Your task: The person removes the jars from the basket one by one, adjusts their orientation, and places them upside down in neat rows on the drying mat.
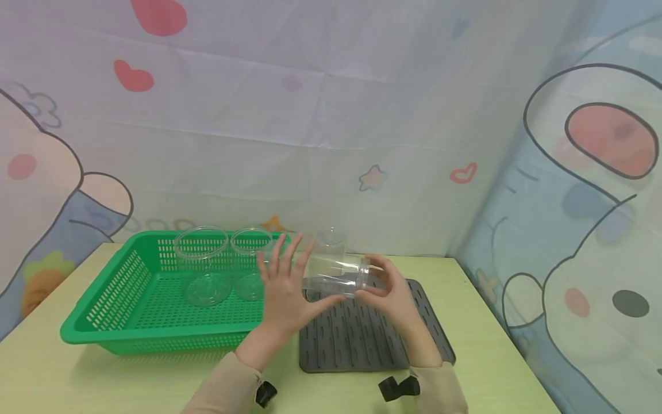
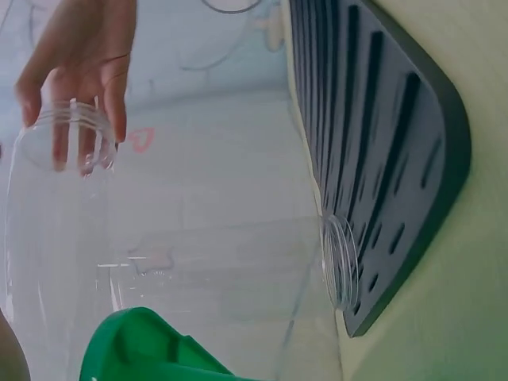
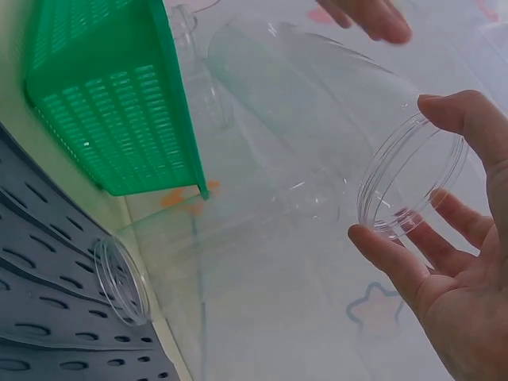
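My right hand (image 1: 390, 290) grips a clear jar (image 1: 336, 276) by its threaded neck, thumb and fingers round the rim in the right wrist view. The jar lies on its side in the air, mouth towards the right. My left hand (image 1: 286, 290) is beside the jar's closed end, fingers spread and thumb stretched out beneath it. A second clear jar (image 2: 341, 262) stands mouth down at the grey ridged mat's (image 1: 357, 339) back left corner, partly behind the held jar in the head view.
Left of the mat sits a green plastic basket (image 1: 170, 339) with two clear jars (image 1: 207, 290) standing in it. The basket's right end is partly hidden by my left hand. A patterned cloth (image 1: 331, 115) hangs behind the pale yellow table (image 1: 481, 345).
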{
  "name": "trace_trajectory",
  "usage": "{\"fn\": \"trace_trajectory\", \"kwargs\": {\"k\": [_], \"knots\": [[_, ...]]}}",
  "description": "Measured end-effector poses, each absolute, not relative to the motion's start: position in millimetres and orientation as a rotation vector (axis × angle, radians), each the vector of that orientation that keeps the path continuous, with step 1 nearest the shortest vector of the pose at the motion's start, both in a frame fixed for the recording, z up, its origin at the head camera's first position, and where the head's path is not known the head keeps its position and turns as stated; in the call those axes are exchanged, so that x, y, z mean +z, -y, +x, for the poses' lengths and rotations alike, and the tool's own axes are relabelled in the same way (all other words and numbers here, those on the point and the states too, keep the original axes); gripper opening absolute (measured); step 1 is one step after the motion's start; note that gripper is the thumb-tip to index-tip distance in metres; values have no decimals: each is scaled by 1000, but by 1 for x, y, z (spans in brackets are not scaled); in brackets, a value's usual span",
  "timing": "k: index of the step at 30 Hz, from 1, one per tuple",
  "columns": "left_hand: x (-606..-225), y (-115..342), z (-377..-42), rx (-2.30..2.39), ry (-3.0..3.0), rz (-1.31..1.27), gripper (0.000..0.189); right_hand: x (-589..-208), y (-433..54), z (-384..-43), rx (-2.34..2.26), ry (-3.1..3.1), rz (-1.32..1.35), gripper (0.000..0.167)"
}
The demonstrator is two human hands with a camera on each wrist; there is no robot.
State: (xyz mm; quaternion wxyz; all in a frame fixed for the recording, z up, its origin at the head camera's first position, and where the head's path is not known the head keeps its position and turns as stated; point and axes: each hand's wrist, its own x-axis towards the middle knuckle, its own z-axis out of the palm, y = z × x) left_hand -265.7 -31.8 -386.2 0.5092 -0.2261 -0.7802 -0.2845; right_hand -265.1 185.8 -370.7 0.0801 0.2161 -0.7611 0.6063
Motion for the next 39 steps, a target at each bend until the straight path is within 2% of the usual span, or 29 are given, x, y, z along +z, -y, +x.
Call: {"fn": "trace_trajectory", "kwargs": {"k": [21,31,39], "knots": [[-371,49,-267,-2167,1537,-237,115,-361,-200,-261,1899,2102,594,69],[-374,33,-263,-2636,1239,-281,131,-363,-198,-262,1917,2024,643,69],[-379,18,-256,-2861,1125,-404,121,-364,-194,-261,1926,2007,670,68]]}}
